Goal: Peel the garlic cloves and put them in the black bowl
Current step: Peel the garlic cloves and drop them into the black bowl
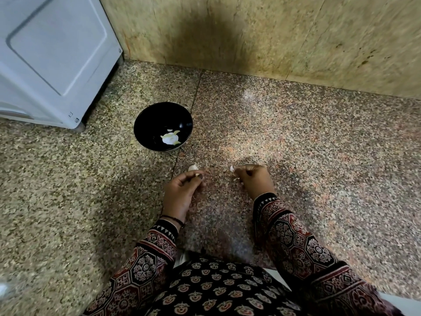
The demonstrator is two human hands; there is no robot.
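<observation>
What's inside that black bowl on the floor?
A few pale pieces, likely peeled garlic cloves, lie at the bottom of the bowl. Nothing covers them, but they overlap and blur, so their number cannot be told.

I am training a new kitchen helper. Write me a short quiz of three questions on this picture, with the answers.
1. True or false: the black bowl is empty.
2. The bowl stands: A) against the wall; B) beyond the left hand, near the white appliance; C) beside the person's sleeves.
3. What does the right hand pinch?
Key: 1 false, pale garlic pieces lie in it. 2 B. 3 a small pale scrap, apparently peel.
</observation>
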